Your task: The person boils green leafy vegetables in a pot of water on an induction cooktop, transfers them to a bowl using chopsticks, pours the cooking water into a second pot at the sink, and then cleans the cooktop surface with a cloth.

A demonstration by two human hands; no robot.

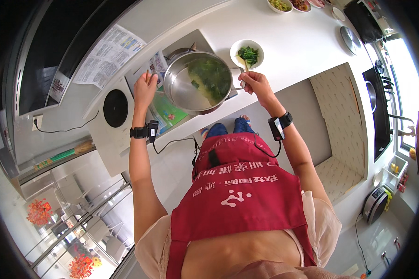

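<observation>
A stainless steel two-handled pot with leafy greens in thin liquid appears over a gas burner; whether it rests there I cannot tell. My left hand grips its left loop handle, with a wooden stick, perhaps a chopstick, between the fingers. At the opposite loop handle, my right hand is closed, also with a thin stick that reaches towards a white bowl. Cooked greens lie in that bowl, just beyond the right hand.
Printed sheets and a green sheet lie around the stove. A round black plate is at the left. Food bowls and a metal lid stand along the far counter. An open cabinet recess is at right.
</observation>
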